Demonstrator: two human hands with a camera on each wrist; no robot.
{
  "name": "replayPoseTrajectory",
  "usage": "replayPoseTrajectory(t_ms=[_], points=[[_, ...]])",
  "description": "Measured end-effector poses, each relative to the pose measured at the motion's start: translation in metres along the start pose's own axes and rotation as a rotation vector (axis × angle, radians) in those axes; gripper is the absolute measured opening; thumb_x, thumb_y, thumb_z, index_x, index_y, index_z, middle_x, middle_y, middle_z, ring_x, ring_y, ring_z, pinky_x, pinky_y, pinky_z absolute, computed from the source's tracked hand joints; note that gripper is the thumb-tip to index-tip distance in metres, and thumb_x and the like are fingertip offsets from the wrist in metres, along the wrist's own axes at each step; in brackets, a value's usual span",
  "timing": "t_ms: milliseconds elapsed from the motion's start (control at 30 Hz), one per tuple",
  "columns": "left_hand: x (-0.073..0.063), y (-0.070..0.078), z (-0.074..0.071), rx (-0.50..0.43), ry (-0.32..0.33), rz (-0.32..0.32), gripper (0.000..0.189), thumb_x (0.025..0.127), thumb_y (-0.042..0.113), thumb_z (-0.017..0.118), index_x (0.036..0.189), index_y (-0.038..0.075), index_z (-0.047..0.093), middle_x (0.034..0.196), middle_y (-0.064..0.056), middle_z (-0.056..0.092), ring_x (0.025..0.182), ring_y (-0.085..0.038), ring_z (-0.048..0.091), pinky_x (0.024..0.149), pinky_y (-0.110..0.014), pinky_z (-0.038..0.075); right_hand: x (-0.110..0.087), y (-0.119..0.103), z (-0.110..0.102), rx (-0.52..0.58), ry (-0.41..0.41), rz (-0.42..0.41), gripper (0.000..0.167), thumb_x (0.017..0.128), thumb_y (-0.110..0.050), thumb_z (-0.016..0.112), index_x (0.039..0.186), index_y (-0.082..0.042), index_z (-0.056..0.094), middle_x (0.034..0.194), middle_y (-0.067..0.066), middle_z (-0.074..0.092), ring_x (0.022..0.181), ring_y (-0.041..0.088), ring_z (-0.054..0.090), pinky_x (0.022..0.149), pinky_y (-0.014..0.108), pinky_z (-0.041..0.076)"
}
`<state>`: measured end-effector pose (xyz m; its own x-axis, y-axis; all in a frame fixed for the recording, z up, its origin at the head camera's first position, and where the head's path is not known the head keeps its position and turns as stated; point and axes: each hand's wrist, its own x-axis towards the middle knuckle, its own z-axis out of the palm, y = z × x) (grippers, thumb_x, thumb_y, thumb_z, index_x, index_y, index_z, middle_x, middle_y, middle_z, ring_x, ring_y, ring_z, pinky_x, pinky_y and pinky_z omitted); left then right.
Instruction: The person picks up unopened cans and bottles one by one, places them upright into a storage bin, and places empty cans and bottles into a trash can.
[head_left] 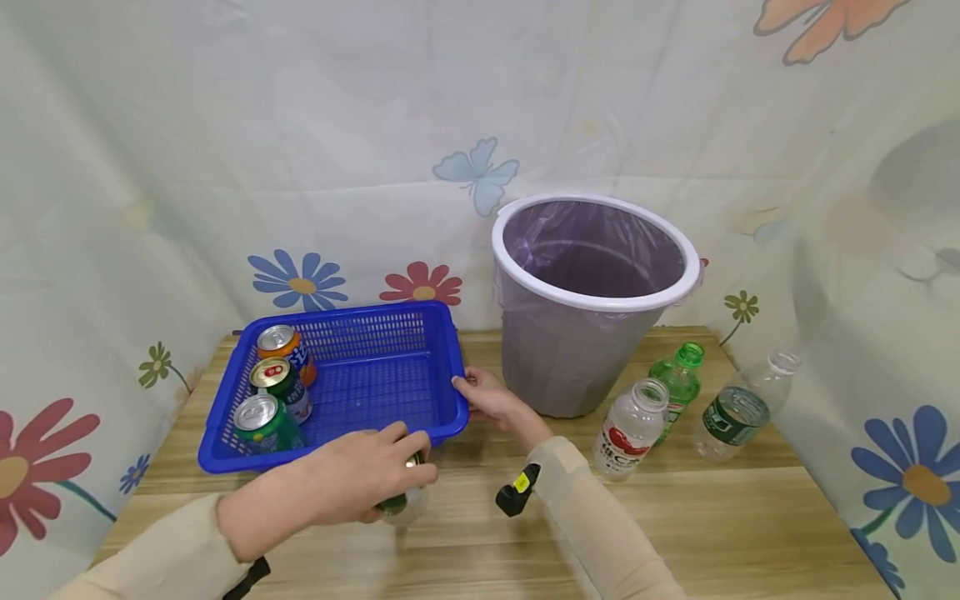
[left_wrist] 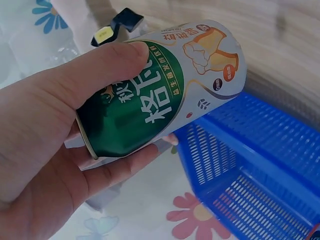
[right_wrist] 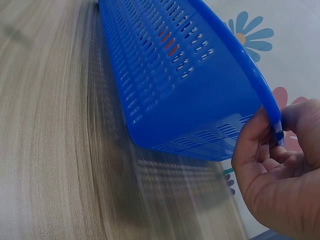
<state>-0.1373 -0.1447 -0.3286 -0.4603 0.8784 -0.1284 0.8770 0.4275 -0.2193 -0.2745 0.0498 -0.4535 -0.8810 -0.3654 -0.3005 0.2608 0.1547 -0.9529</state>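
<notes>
My left hand point(head_left: 367, 471) grips a green and white drink can point(left_wrist: 165, 90) in front of the basket's near right corner. The thumb lies across the can's green side, with the fingers under it in the left wrist view. With my right hand point(head_left: 491, 396) I pinch the rim of the blue plastic basket point(head_left: 450, 350) at its right side. In the right wrist view, thumb and fingers close over that rim point(right_wrist: 260, 85). Inside the basket, along its left side, stand an orange can point(head_left: 300, 354), a dark green can point(head_left: 283, 387) and a green can point(head_left: 268, 425).
A grey bin point(head_left: 570, 358) with a white rim and a purple liner stands right of the basket. Beyond it on the right are a clear bottle with a red label point(head_left: 630, 429), a green bottle point(head_left: 678, 379) and a clear bottle with a green label point(head_left: 738, 412).
</notes>
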Motion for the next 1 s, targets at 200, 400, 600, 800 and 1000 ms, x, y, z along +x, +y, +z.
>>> replayPoseTrajectory(t_ms=[200, 400, 600, 800, 1000], points=[[-0.001, -0.001, -0.012, 0.019, -0.007, -0.015, 0.06, 0.064, 0.042, 0.082, 0.113, 0.023, 0.052, 0.109, -0.001, 0.049, 0.091, -0.017, 0.049, 0.065, -0.023, 0.051, 0.001, 0.001, 0.0, -0.003, 0.004, -0.003, 0.026, 0.098, -0.018, 0.044, 0.114, 0.002, 0.045, 0.113, 0.025, 0.058, 0.085, 0.026, 0.064, 0.07, 0.037, 0.056], [-0.004, -0.004, -0.02, -0.003, -0.026, -0.035, 0.062, 0.064, 0.041, 0.082, 0.115, 0.023, 0.051, 0.111, -0.002, 0.05, 0.093, -0.018, 0.05, 0.067, -0.024, 0.053, 0.001, 0.001, 0.001, 0.002, 0.005, -0.011, 0.026, 0.098, -0.018, 0.043, 0.114, 0.003, 0.045, 0.113, 0.026, 0.058, 0.081, 0.023, 0.064, 0.068, 0.036, 0.056], [-0.009, -0.01, -0.026, 0.005, 0.001, -0.046, 0.061, 0.063, 0.038, 0.083, 0.113, 0.022, 0.051, 0.111, -0.003, 0.05, 0.091, -0.019, 0.051, 0.064, -0.024, 0.052, 0.0, 0.001, 0.001, 0.007, 0.005, -0.012, 0.027, 0.098, -0.018, 0.043, 0.114, 0.003, 0.045, 0.113, 0.026, 0.058, 0.08, 0.021, 0.064, 0.068, 0.035, 0.056], [-0.016, -0.019, -0.029, -0.014, 0.029, -0.063, 0.056, 0.066, 0.034, 0.082, 0.111, 0.019, 0.052, 0.109, -0.005, 0.051, 0.087, -0.019, 0.05, 0.064, -0.025, 0.051, -0.001, 0.0, 0.002, 0.008, -0.002, -0.013, 0.027, 0.098, -0.018, 0.043, 0.115, 0.003, 0.045, 0.114, 0.027, 0.057, 0.081, 0.022, 0.064, 0.068, 0.036, 0.056], [-0.021, -0.031, -0.029, -0.08, 0.02, -0.11, 0.057, 0.067, 0.035, 0.081, 0.113, 0.019, 0.052, 0.11, -0.005, 0.05, 0.087, -0.019, 0.05, 0.065, -0.025, 0.052, -0.002, 0.0, 0.002, 0.006, 0.004, -0.013, 0.026, 0.098, -0.018, 0.043, 0.114, 0.002, 0.045, 0.113, 0.027, 0.057, 0.081, 0.022, 0.065, 0.067, 0.035, 0.056]])
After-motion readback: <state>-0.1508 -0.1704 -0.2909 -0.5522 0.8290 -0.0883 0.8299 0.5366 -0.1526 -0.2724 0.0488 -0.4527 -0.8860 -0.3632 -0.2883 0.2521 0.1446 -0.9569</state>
